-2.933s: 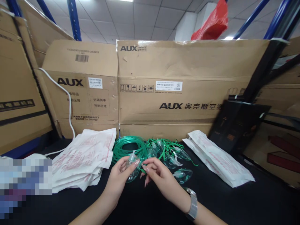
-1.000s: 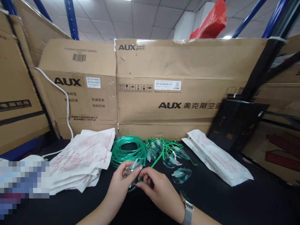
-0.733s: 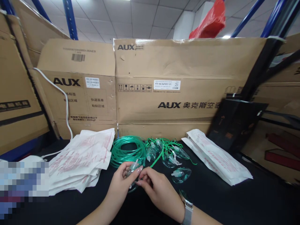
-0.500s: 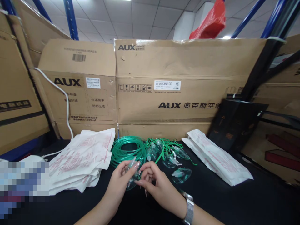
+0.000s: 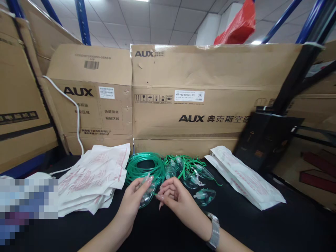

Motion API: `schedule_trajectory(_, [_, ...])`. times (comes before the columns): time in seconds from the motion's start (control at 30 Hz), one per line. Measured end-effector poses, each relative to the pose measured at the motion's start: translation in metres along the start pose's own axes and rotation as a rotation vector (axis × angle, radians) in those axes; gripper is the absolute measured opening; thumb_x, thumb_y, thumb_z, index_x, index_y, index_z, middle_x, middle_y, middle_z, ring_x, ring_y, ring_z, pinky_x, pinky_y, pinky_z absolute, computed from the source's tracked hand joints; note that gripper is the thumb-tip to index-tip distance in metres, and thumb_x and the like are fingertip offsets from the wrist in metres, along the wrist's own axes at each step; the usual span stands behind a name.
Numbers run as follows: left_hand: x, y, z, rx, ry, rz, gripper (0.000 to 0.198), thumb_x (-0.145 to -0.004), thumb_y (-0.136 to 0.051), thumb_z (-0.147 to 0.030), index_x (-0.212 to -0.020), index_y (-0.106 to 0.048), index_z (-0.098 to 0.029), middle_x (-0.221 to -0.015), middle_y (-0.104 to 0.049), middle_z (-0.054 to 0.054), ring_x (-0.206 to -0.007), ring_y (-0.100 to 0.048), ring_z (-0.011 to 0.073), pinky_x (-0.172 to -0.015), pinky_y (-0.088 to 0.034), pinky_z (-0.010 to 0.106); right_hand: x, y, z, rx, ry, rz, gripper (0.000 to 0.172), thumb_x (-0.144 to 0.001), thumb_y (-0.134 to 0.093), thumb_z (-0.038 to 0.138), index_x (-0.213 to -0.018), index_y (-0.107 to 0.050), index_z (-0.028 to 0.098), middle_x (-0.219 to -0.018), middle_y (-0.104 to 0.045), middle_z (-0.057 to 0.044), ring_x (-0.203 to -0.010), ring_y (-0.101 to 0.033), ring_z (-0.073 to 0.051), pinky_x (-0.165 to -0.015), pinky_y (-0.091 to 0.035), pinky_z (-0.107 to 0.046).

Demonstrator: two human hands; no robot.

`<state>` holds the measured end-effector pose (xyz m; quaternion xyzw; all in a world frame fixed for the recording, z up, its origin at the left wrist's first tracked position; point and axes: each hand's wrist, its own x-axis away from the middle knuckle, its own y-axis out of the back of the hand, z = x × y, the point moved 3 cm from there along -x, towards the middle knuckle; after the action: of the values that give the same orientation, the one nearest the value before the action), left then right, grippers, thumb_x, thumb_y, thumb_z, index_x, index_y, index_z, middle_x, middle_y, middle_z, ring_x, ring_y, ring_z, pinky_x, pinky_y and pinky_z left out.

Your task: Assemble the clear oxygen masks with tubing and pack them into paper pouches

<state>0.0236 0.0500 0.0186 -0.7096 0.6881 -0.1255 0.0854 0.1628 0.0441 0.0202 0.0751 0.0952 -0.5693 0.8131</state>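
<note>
My left hand point(image 5: 134, 197) is closed around a clear oxygen mask point(image 5: 147, 199), with the thumb on its pale connector. Just right of the mask, my right hand point(image 5: 175, 197) pinches a thin green elastic strap point(image 5: 155, 194) between thumb and forefinger; its other fingers are curled. Part of the mask is hidden by the left fingers. Behind the hands lies a coil of green tubing point(image 5: 133, 167). Several more masks point(image 5: 189, 179) with tangled green straps are heaped right of the coil. One loose mask point(image 5: 205, 196) rests apart, nearer to my right wrist.
Stacked white printed pouches point(image 5: 89, 178) lie on the left of the black table point(image 5: 160, 234). Another pile of white pouches point(image 5: 245, 178) is at the right. A cardboard wall point(image 5: 210, 77) stands behind, with a dark box point(image 5: 265, 140) at back right. A white cable point(image 5: 78, 119) hangs at left.
My right hand has drawn slightly right, away from the mask, and the green strap now shows between the hands. The left hand keeps its hold, and the mask has tilted a little.
</note>
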Motion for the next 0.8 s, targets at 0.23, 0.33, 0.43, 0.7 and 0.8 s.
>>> schedule_trajectory(0.23, [-0.002,0.002,0.0,-0.012,-0.022,0.0,0.028,-0.063,-0.067,-0.038,-0.079,-0.064,-0.015,-0.077,-0.064,0.004,-0.077,-0.058,0.0183,-0.068,-0.042,0.025,0.002,0.0,0.003,0.054,-0.036,0.052,0.017,-0.071,-0.065,0.026,-0.08,-0.055,0.015,-0.071,-0.055,0.001,-0.069,-0.061,-0.013,-0.069,-0.048,-0.028])
schedule_trajectory(0.33, [-0.002,0.001,0.001,-0.001,-0.018,-0.003,0.029,-0.061,-0.068,-0.038,-0.077,-0.064,-0.014,-0.074,-0.064,0.003,-0.074,-0.058,0.0173,-0.066,-0.043,0.025,0.003,-0.001,0.008,0.124,0.027,0.048,0.009,-0.072,-0.063,0.024,-0.074,-0.06,0.015,-0.077,-0.051,0.0,-0.067,-0.06,-0.013,-0.067,-0.049,-0.027])
schedule_trajectory(0.43, [-0.002,0.001,0.002,-0.004,-0.021,0.001,0.029,-0.06,-0.069,-0.038,-0.076,-0.064,-0.014,-0.072,-0.063,0.002,-0.072,-0.058,0.0163,-0.064,-0.042,0.024,0.003,-0.001,0.012,0.189,0.055,0.042,0.007,-0.074,-0.06,0.021,-0.07,-0.06,0.015,-0.076,-0.049,0.0,-0.064,-0.059,-0.012,-0.063,-0.049,-0.026])
schedule_trajectory(0.7, [-0.003,0.001,0.001,-0.073,-0.075,0.009,0.033,-0.059,-0.068,-0.041,-0.078,-0.063,-0.014,-0.076,-0.065,0.004,-0.074,-0.058,0.0181,-0.067,-0.042,0.026,0.005,-0.001,0.015,0.322,0.072,0.038,0.01,-0.077,-0.055,0.017,-0.069,-0.059,0.014,-0.073,-0.05,0.0,-0.063,-0.056,-0.011,-0.061,-0.047,-0.024])
schedule_trajectory(0.8, [0.0,-0.001,-0.001,-0.085,-0.092,0.004,0.033,-0.056,-0.071,-0.039,-0.078,-0.063,-0.014,-0.074,-0.065,0.002,-0.074,-0.057,0.0174,-0.069,-0.042,0.025,0.006,-0.001,0.015,0.346,0.072,0.053,0.01,-0.078,-0.054,0.017,-0.069,-0.059,0.015,-0.074,-0.05,0.0,-0.063,-0.056,-0.011,-0.061,-0.047,-0.023])
